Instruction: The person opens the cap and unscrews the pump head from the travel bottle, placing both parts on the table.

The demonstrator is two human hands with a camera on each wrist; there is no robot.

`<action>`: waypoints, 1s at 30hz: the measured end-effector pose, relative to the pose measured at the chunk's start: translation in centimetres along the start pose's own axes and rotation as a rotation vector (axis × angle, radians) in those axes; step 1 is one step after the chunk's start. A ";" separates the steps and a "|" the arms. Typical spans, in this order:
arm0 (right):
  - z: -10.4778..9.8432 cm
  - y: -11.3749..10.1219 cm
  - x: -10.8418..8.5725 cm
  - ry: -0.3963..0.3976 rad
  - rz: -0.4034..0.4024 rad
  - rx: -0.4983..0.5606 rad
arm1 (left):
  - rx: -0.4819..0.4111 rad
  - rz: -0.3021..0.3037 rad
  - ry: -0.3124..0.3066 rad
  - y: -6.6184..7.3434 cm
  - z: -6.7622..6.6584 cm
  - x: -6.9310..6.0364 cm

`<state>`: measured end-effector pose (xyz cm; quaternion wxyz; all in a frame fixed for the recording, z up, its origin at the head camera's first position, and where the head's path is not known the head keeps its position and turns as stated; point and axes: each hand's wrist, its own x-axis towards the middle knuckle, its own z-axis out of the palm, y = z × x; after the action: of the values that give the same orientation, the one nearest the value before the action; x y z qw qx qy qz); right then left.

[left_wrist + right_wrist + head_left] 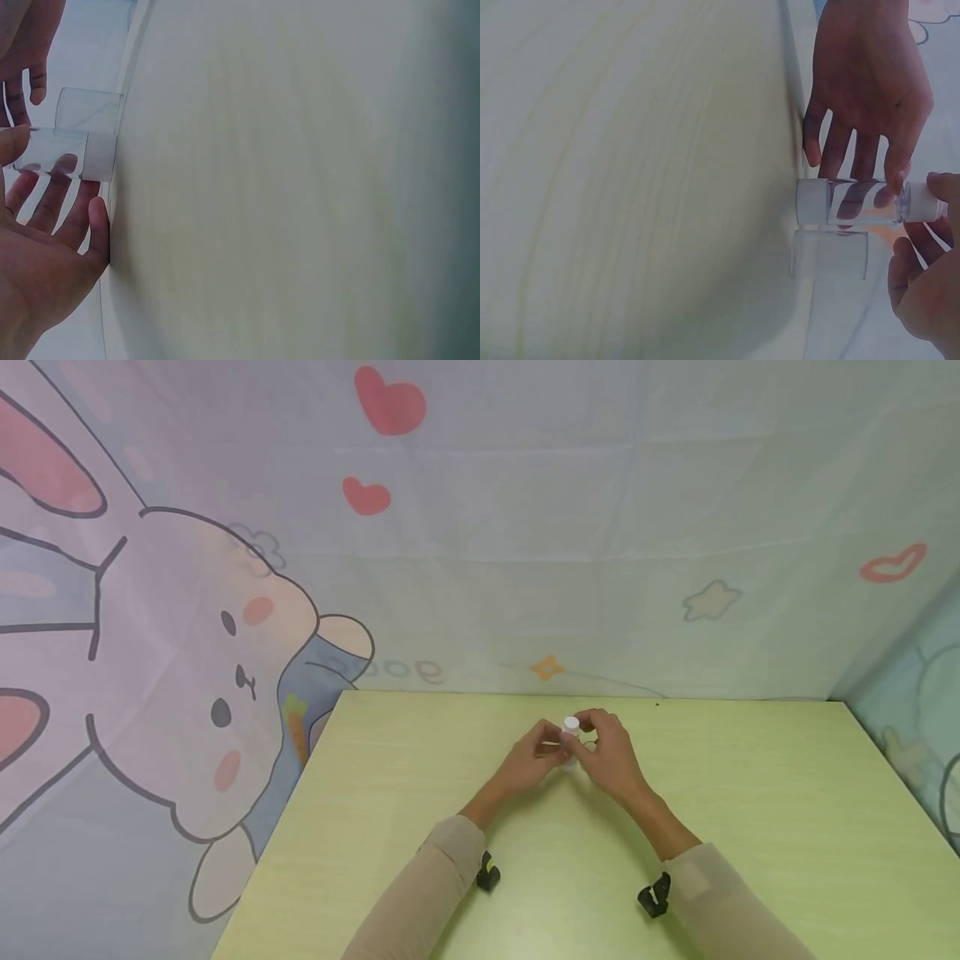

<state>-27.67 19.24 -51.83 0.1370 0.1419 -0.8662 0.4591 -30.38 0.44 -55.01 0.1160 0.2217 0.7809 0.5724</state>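
Observation:
A small clear bottle [866, 202] with a white base stands upright on the table, its white cap [572, 723] at the neck. My left hand [527, 760] holds the bottle's body, with fingers curved around its side in the left wrist view. At the top, my right hand [611, 756] grips the cap between thumb and fingers. Beside the bottle, on the right hand's side, stands a short clear cup-like cylinder [830, 255], which neither hand appears to hold. In the head view the hands hide most of the bottle and nearly all of the cylinder.
Both hands work toward the far side of a pale yellow-green table [750, 793]. Behind its far edge hangs a curtain [600, 527] printed with a rabbit, hearts and stars. A dark cable [947, 802] hangs at the right edge.

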 end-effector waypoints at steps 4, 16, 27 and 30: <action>-0.1 0.0 0.1 -0.010 0.010 0.004 | -0.002 0.008 0.001 0.2 0.1 -0.1; -0.2 -0.1 0.0 -0.021 -0.009 0.012 | -0.018 -0.006 0.015 1.4 0.1 -0.4; -0.3 0.2 0.0 -0.027 0.021 0.014 | -0.042 0.003 0.017 3.6 -0.1 -1.5; -0.3 0.2 0.0 -0.035 0.026 0.015 | -0.040 -0.003 0.026 3.6 -0.1 -1.5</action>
<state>-27.74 19.61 -51.85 0.1150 0.1395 -0.8668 0.4648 -28.32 0.51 -51.67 0.1113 0.2108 0.7709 0.5906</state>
